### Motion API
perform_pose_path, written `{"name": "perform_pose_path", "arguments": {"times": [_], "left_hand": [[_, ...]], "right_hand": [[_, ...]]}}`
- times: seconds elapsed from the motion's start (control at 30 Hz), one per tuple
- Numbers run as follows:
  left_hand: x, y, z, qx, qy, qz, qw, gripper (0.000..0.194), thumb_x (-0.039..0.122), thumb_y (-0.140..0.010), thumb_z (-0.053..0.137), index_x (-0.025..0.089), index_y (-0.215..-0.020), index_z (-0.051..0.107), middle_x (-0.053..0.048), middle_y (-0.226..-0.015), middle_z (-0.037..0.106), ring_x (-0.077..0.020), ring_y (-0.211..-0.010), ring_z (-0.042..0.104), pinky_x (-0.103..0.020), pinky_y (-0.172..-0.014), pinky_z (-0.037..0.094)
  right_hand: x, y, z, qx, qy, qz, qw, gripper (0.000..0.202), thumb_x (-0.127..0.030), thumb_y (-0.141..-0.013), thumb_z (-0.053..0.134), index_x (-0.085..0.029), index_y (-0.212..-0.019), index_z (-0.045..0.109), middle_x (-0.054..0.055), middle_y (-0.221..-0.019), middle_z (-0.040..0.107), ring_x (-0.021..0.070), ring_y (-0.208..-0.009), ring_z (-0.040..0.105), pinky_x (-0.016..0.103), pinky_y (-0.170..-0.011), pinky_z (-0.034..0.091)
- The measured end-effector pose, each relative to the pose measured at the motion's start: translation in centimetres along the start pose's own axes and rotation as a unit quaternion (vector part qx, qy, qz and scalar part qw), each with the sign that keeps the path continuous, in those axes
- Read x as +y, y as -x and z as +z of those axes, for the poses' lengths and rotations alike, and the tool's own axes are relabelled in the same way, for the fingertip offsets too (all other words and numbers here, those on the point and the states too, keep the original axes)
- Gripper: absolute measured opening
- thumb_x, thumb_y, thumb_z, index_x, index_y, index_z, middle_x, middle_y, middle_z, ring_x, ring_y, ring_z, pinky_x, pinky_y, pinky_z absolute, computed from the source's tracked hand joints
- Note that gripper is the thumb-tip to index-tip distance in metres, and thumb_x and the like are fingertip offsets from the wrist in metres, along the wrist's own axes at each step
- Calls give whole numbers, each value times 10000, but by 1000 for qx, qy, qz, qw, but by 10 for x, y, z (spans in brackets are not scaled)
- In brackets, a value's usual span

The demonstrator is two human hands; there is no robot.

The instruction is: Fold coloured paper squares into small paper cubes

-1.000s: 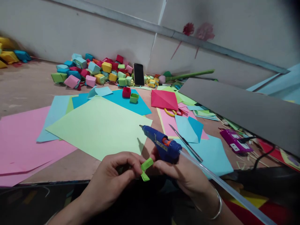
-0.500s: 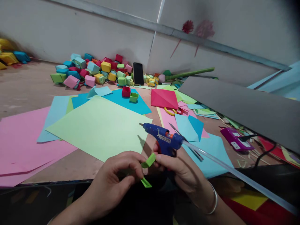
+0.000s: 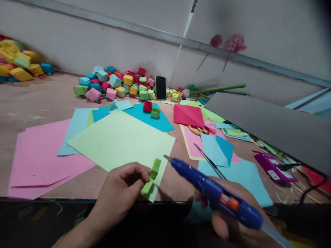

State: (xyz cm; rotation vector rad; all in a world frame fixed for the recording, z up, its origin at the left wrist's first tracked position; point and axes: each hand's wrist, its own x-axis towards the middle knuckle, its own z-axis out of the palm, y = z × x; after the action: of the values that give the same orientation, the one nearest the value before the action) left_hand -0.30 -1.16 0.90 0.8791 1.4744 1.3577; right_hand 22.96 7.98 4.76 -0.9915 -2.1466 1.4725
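Between thumb and fingertips, my left hand [image 3: 124, 194] pinches a small folded strip of green paper [image 3: 154, 169], bent at an angle. My right hand [image 3: 240, 213] is wrapped round a blue glue gun [image 3: 204, 181], partly hidden behind its body. The gun's metal tip points left, just right of the green paper and apart from it. A clear glue stick [image 3: 275, 236] runs out of the gun's back end. Beneath my hands a pale green sheet [image 3: 121, 141] lies over blue and pink paper [image 3: 43, 151].
Many small coloured paper boxes [image 3: 116, 82] are heaped by the wall, beside a phone [image 3: 160, 88]. A small red box [image 3: 147, 106] and a green box [image 3: 155, 113] sit on blue paper. A craft knife [image 3: 209, 160], scissors [image 3: 195, 130] and a purple power strip [image 3: 275, 167] lie on the right.
My right hand has moved right and down, away from the green paper, and the glue gun has turned. My left hand now holds the strip alone, turned more upright.
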Motion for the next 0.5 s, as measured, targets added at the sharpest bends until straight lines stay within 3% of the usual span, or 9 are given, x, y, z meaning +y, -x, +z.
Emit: {"name": "perform_pose_path", "arguments": {"times": [0.13, 0.3, 0.4, 0.5], "left_hand": [[0, -4, -3, 19, 37, -16, 999, 130, 220, -710, 685, 163, -622, 608, -46, -837, 724, -145, -664, 630, -203, -534, 471], [-1, -5, -3, 19, 73, -27, 997, 141, 219, -705, 714, 150, -627, 618, -56, -861, 732, -90, -526, 570, -188, -463, 441], [2, -5, -4, 5, 116, -30, 993, 155, 212, -690, 742, 143, -627, 619, -54, -825, 727, -98, -563, 594, -172, -462, 440], [4, -5, -4, -6, 165, -37, 986, 185, 210, -675, 768, 136, -622, 608, -50, -806, 721, -98, -561, 604, -170, -465, 450]], "right_hand": [[8, 3, -3, -52, 16, 14, 998, 674, -845, -561, 572, -176, -642, 553, -13, -539, 483, 91, -463, 370, 242, -432, 258], [13, -5, 2, -126, -38, 87, 988, 563, -722, -634, 671, -186, -688, 507, -42, -509, 475, 72, -428, 353, 219, -415, 251], [13, -9, 3, -139, -37, 72, 987, 528, -651, -642, 722, -186, -661, 473, -51, -524, 475, 68, -439, 376, 215, -442, 271], [13, -11, 4, -131, -17, 56, 990, 558, -686, -642, 696, -182, -649, 455, -47, -545, 468, 76, -480, 386, 216, -465, 281]]}}
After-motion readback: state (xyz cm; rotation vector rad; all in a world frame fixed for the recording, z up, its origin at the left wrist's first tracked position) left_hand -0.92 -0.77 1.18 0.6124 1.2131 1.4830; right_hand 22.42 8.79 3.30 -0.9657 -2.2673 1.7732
